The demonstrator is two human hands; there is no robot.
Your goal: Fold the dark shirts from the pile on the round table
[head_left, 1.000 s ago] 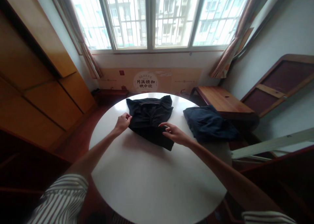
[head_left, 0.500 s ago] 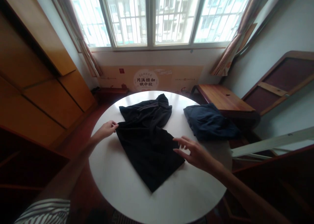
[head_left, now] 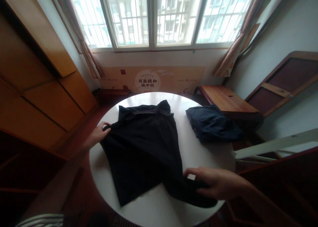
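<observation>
A black garment [head_left: 144,147] lies spread on the round white table [head_left: 104,174], its far part bunched and its near edge hanging in two uneven parts. My left hand [head_left: 99,132] pinches the garment's left edge and holds it out past the table's left side. At the lower right, my right hand [head_left: 211,184] grips the near right part of the garment, fingers curled over the cloth. What kind of garment it is, I cannot tell. A folded dark blue garment [head_left: 211,124] rests at the table's right side, apart from both hands.
Behind the table, a wooden bench [head_left: 231,101] stands at the right under a leaning wooden frame [head_left: 280,84]. Wooden cabinets [head_left: 54,111] line the left. A pale bar [head_left: 270,144] is close to the table's right edge. Barred windows [head_left: 154,18] are ahead.
My right hand has closed on the garment and moved toward me and to the right, pulling the cloth wider. My left hand has drawn its edge slightly left.
</observation>
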